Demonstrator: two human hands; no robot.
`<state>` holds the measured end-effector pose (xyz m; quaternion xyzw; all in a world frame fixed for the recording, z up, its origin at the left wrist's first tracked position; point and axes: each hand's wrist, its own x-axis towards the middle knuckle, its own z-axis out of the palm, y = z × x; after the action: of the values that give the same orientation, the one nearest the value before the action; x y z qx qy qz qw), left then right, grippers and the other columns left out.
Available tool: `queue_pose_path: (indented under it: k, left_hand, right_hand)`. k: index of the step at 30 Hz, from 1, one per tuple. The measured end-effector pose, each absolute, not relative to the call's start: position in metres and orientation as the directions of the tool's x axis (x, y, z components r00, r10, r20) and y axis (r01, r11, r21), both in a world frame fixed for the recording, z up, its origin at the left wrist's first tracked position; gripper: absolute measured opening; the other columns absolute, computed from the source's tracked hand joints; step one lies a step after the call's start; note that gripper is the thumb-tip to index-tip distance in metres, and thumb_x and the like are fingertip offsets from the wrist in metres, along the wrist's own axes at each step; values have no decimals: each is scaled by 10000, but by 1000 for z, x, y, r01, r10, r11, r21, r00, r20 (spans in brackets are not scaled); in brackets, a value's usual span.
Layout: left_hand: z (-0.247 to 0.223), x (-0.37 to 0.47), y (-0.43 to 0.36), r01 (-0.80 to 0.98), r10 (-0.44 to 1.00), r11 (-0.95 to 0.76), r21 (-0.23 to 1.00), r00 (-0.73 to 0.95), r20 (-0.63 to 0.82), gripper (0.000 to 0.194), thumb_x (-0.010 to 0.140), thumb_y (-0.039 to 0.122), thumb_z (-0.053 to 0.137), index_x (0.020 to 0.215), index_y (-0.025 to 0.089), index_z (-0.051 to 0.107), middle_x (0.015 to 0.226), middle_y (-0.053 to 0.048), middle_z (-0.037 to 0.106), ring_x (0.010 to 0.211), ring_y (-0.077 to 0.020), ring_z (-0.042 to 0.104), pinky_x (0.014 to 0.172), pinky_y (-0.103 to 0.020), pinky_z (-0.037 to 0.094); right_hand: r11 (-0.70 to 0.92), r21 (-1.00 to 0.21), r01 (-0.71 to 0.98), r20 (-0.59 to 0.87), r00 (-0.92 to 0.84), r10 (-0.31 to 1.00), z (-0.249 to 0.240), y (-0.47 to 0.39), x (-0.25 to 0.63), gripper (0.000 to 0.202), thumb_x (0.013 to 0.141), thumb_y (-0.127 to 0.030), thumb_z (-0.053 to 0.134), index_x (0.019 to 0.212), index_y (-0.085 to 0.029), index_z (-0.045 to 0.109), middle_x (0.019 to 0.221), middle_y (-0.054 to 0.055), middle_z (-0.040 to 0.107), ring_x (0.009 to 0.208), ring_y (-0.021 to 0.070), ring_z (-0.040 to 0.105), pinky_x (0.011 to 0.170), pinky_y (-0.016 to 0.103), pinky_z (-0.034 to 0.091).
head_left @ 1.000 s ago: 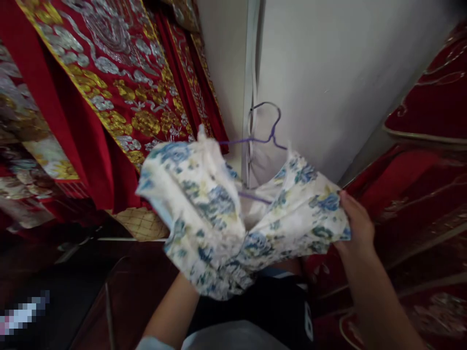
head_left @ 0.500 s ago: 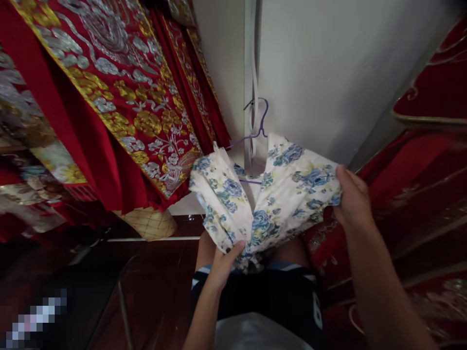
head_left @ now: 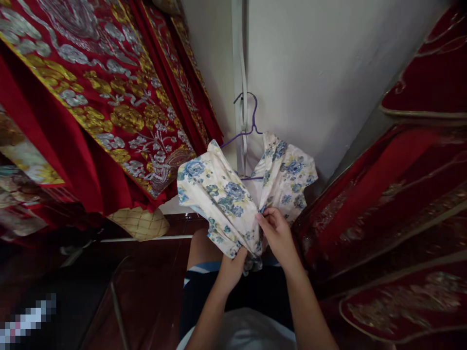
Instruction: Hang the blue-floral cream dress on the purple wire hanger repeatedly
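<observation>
Your left hand [head_left: 230, 270] and right hand [head_left: 278, 234] both have fingers clamped on the floral garment [head_left: 233, 199], bunched at its lower middle. It hangs on a purple hanger [head_left: 251, 124] against the white wall [head_left: 321, 73], red embroidered robes [head_left: 109, 107] just beside.

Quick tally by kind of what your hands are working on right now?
White garment with blue floral print: 1
Thin purple wire hanger: 1
Hands on the garment, left hand and right hand: 2
Total: 4
</observation>
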<state>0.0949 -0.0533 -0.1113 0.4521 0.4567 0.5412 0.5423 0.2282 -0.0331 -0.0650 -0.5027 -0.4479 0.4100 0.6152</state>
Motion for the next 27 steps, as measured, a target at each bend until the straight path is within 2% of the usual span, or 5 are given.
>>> queue_pose_path:
  k: [5, 11, 16, 23, 27]
  left_hand:
    - [-108, 88, -48, -109, 997, -68, 992, 24, 71, 307, 759, 275, 709, 1061, 223, 703, 1177, -63, 710, 1393, -232, 461, 1221, -398, 256]
    - [-125, 75, -41, -101, 963, -77, 992, -265, 48, 515, 717, 276, 737, 1198, 219, 560, 1215, -76, 655, 1222, -260, 580, 1095, -390, 415]
    - [-118, 71, -44, 131, 758, -392, 910, -515, 401, 477, 748, 269, 744, 1140, 224, 475, 1162, -64, 531, 1097, -192, 565, 983, -314, 452]
    - [-88, 100, -34, 249, 833, -550, 797, 95, 545, 321, 849, 172, 627, 1152, 200, 525, 1049, -63, 588, 999, -192, 592, 917, -327, 473]
    - [-83, 113, -25, 153, 801, -593, 791, 15, 598, 171, 877, 141, 575, 1040, 193, 583, 918, -27, 599, 851, -154, 597, 769, -269, 489]
  right_hand:
    - [186, -982, 39, 189, 86, 978, -49, -20, 226, 384, 863, -501, 608, 644, -215, 476, 549, -53, 428, 530, 117, 396, 519, 245, 302]
    - [92, -974, -208, 62, 149, 987, -48, -30, 231, 271, 793, -403, 618, 616, -202, 575, 495, -50, 444, 472, 104, 378, 464, 234, 265]
    - [88, -975, -205, 46, 203, 978, -53, -40, 238, 225, 767, -332, 634, 590, -193, 626, 497, -41, 474, 469, 99, 389, 462, 237, 278]
    - [88, -992, -86, 84, 50, 995, -47, -49, 229, 201, 815, -331, 647, 716, -179, 732, 513, -41, 482, 509, 95, 434, 497, 227, 308]
    - [71, -993, -92, 68, 39, 997, -42, -53, 228, 195, 799, -335, 667, 740, -168, 750, 495, -43, 483, 480, 84, 423, 475, 220, 296]
